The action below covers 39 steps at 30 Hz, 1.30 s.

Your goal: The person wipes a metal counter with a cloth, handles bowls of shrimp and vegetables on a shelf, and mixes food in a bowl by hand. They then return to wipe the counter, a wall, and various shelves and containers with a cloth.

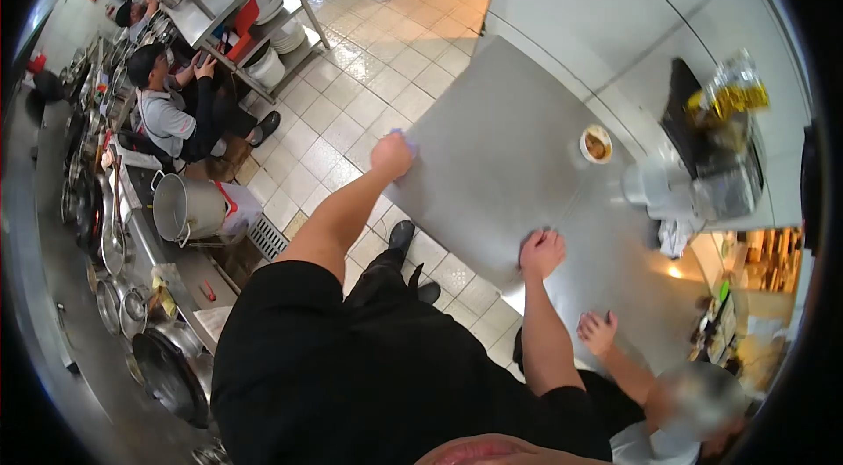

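Observation:
My left hand (392,155) is closed at the left edge of the metal table (492,140). A bit of purple cloth (410,139) shows past its fingers. My right hand (542,254) rests on the tabletop nearer the front edge, its fingers curled in. Whatever lies under those fingers, if anything, is hidden. Beyond both hands, by the wall, stands a small white bowl (596,144) with brown food in it.
A co-worker's hand (598,332) lies on the table at the lower right. Clear plastic containers (648,183) stand by the wall. Another person sits at the left near a large pot (186,206). A steel shelf rack (230,0) holds dishes at the upper left.

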### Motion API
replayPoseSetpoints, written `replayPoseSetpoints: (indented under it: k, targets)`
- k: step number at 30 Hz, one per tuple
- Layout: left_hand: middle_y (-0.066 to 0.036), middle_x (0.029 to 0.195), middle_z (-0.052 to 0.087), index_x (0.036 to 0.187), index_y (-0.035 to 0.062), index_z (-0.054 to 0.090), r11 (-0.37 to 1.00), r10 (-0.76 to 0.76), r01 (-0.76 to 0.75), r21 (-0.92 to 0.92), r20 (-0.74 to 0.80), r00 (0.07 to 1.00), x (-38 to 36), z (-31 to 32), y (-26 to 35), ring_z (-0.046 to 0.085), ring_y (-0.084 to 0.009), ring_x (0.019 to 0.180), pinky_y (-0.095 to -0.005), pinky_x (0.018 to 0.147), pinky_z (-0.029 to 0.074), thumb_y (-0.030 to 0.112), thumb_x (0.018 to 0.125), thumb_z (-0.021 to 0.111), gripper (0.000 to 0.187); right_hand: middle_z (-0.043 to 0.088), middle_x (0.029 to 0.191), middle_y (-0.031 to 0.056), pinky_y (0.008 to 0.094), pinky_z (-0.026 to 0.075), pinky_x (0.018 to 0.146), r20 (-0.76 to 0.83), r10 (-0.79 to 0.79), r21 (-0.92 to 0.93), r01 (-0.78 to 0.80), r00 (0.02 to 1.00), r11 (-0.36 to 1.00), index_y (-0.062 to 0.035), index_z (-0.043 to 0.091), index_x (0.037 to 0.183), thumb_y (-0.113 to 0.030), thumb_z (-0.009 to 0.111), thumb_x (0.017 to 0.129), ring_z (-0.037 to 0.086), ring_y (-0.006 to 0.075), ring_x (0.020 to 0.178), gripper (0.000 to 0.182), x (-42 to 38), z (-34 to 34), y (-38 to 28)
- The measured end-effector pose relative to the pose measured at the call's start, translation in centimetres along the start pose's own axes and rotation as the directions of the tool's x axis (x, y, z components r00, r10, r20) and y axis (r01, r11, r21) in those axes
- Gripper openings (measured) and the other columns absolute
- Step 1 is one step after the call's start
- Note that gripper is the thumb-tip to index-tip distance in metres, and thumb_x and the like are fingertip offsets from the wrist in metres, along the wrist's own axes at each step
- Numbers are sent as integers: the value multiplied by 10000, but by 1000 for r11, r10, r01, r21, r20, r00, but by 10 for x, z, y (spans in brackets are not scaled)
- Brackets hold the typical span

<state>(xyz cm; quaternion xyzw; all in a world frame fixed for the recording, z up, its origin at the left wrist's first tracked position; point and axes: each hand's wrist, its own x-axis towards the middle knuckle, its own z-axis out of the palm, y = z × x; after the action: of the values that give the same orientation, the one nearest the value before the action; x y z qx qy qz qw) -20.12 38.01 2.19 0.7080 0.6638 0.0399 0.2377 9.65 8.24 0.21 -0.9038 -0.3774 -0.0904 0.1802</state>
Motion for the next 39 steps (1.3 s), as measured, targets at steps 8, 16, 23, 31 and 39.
replayPoseSetpoints:
  k: [8,16,23,31,39]
  targets:
    - [-236,1119,613,1123,-56,586,984,101,-48,170,-313,945,-58,40,-71,606,-400,1055,-507,880,500,389,885,566,505,611,797,100,414,465,781,41,164,569,-158,986,807,-56,626,856,-233,670,852,576,288,827,183,-5,1,36]
    - [-198,1067,558,1160,-73,517,771,407,-275,574,-113,907,-119,85,-33,564,-343,980,-481,868,473,316,891,559,475,603,769,111,435,453,691,-107,200,469,-128,974,874,-39,599,781,-194,638,894,559,301,752,197,-88,-56,88]
    - [-222,1299,444,1430,68,408,606,786,-791,81,90,611,-227,125,79,429,-419,1235,-518,1088,339,117,813,570,639,639,840,114,476,436,751,-48,239,136,-231,970,963,-69,638,755,-289,600,903,577,333,829,268,-101,-57,100]
    - [-216,1517,301,1554,104,245,287,824,-958,-4,512,244,-211,145,185,237,-380,1459,-585,1202,103,135,797,598,835,629,916,109,468,431,805,-32,292,50,-290,956,956,-85,662,856,-270,588,881,568,321,924,202,-91,-65,95]
    - [-189,1523,309,1566,132,204,213,829,-977,-12,531,175,-225,191,267,249,-362,1459,-599,1200,79,145,790,607,874,588,878,102,449,421,770,-39,275,96,-270,961,958,-97,635,840,-239,629,836,555,307,890,142,-90,-73,96]
